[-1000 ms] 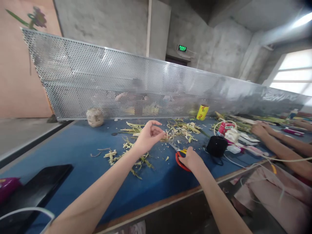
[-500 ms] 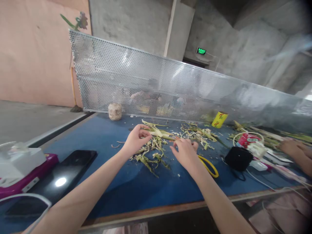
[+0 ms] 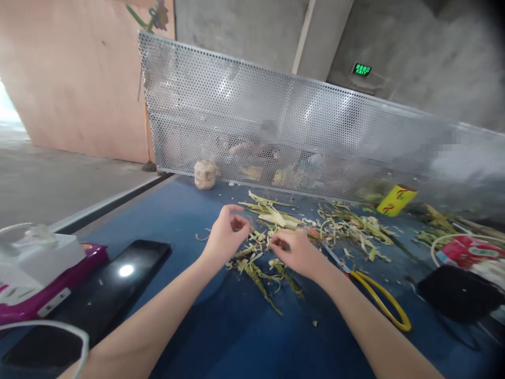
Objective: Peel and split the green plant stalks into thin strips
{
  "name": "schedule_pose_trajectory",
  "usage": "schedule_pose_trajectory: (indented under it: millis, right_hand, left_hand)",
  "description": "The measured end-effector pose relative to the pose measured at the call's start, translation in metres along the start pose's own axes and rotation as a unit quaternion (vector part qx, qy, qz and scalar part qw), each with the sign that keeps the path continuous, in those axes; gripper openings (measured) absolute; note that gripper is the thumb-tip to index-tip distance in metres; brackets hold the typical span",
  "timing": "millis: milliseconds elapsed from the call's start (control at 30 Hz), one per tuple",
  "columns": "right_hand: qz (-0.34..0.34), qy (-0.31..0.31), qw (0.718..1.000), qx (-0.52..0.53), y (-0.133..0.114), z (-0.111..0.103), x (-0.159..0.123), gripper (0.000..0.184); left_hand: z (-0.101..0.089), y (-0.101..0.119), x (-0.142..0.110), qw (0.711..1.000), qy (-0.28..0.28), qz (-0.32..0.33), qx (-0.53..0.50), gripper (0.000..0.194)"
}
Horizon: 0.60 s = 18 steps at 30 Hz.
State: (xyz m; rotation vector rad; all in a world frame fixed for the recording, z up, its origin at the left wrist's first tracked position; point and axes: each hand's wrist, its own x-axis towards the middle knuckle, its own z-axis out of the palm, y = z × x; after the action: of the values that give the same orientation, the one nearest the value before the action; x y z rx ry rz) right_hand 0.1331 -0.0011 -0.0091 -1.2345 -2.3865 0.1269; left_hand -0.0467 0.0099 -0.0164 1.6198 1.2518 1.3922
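Note:
My left hand [image 3: 225, 234] is over the left side of a pile of wilted plant scraps [image 3: 256, 276], its fingers curled toward the thumb. Whatever its fingertips hold, if anything, is too small to make out. To its right, my right hand [image 3: 296, 251] is pinched at the pile's upper right, and its fingertips hide what is between them. Pale leaf strips [image 3: 278, 216] lie just beyond both hands. Scissors with yellow handles [image 3: 381, 300] rest on the blue tabletop [image 3: 197, 326], partly behind my right forearm.
A black phone [image 3: 134, 279] and a purple power strip [image 3: 67, 292] lie at left. At the back, a whitish jar-like object [image 3: 205, 175] stands before a perforated metal screen [image 3: 252, 105]. More scraps [image 3: 355, 226], a yellow roll [image 3: 396, 200] and a black box [image 3: 460, 292] are at right.
The view has shifted so the tabletop things sit further right, and the neighbouring person's hands are out of sight. My right hand has moved left, closer to my left hand, baring more of the scissors.

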Motion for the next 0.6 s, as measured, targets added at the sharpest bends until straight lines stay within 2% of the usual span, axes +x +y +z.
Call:
schedule_pose_trajectory:
  millis: [133, 267, 367, 467, 600]
  right_hand:
    - [-0.004, -0.034, 0.998, 0.052, -0.009, -0.001, -0.006, 0.014]
    - [0.027, -0.076, 0.994, 0.080, -0.015, 0.010, -0.006, 0.027]
    - [0.042, -0.106, 0.983, 0.143, -0.015, 0.015, -0.006, 0.026]
    - [0.054, -0.115, 0.970, 0.206, -0.013, 0.016, -0.006, 0.026]
    - [0.053, -0.110, 0.971, 0.206, -0.012, 0.018, -0.006, 0.026]
  left_hand:
    - [0.006, -0.001, -0.003, 1.000, -0.013, 0.006, 0.005, 0.029]
    - [0.009, 0.000, -0.009, 0.999, -0.032, 0.010, -0.024, 0.031]
    - [0.008, 0.005, -0.012, 0.998, -0.044, 0.002, -0.044, 0.035]
    - [0.008, 0.007, -0.013, 0.997, -0.042, -0.007, -0.064, 0.037]
    - [0.006, 0.008, -0.011, 0.996, -0.032, -0.026, -0.084, 0.040]
